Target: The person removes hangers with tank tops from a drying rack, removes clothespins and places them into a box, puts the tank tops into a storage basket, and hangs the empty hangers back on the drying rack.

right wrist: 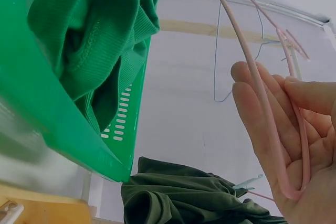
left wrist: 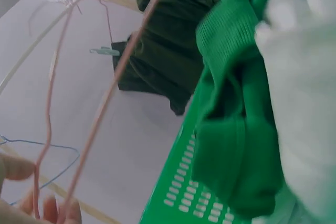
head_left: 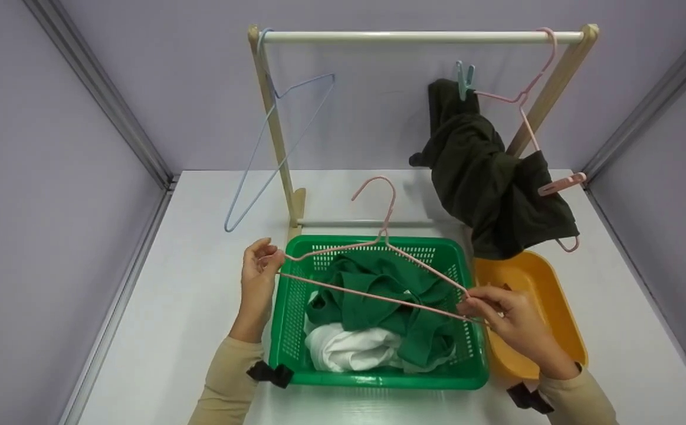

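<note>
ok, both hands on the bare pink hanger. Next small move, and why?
I'd probably free the right hand and pick up the green garment, leaving the left hand holding the pink hanger. Nothing is on that hanger, and the garment lies right there in the green basket, while a dark garment already hangs.

Left hand (head_left: pixel 258 276) cropped in left wrist view, white cloth (left wrist: pixel 310 114) blurred there; yellow tub (head_left: pixel 560 307) part-hidden
</note>
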`<state>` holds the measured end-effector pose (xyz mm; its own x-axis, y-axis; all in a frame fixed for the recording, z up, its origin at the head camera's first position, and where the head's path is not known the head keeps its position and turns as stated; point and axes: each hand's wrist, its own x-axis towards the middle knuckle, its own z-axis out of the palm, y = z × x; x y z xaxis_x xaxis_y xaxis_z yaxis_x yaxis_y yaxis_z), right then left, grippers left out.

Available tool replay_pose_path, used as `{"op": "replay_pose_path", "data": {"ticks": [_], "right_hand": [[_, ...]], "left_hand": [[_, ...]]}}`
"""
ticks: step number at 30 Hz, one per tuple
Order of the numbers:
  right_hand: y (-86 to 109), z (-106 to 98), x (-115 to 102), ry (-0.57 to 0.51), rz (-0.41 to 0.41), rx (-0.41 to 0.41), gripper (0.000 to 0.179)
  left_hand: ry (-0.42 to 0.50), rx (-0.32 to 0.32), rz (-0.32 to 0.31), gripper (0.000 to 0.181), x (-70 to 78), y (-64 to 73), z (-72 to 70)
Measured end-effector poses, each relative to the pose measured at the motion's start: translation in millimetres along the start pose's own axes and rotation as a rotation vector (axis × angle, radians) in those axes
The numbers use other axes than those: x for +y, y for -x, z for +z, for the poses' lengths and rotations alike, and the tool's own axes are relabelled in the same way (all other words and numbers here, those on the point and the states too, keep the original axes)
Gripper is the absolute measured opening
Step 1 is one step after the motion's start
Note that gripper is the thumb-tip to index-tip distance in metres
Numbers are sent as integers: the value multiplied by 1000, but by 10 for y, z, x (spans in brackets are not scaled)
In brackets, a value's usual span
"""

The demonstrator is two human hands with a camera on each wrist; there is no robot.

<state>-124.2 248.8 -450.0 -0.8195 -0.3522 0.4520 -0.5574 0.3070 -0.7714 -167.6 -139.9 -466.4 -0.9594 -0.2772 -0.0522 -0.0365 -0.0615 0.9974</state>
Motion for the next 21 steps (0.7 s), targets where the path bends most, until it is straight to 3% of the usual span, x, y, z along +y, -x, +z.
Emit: {"op": "replay_pose_path", "data": {"ticks": [6,10,13,15,18,21], "right_hand": [[2,58,-45,-11,31,-24,15],[4,70,-66,-72,28,-77,13],[8,78,-78,-125,11,-126,14],[12,87,-83,-148,0,-141,15],[14,108,-91,-155,-16,-100,16],[12,115,-115,-160,-13,-8,16]], "left_hand": [[282,1,-160,66,26,-17,108],[354,-17,-203,74,56,-16,173],[376,-52,-221,73,66,-9,209],[389,-80,-233,60,68,1,230],[350,-165,-222,46,58,27,254],[244,-273,-192,48,28,61,260]]}}
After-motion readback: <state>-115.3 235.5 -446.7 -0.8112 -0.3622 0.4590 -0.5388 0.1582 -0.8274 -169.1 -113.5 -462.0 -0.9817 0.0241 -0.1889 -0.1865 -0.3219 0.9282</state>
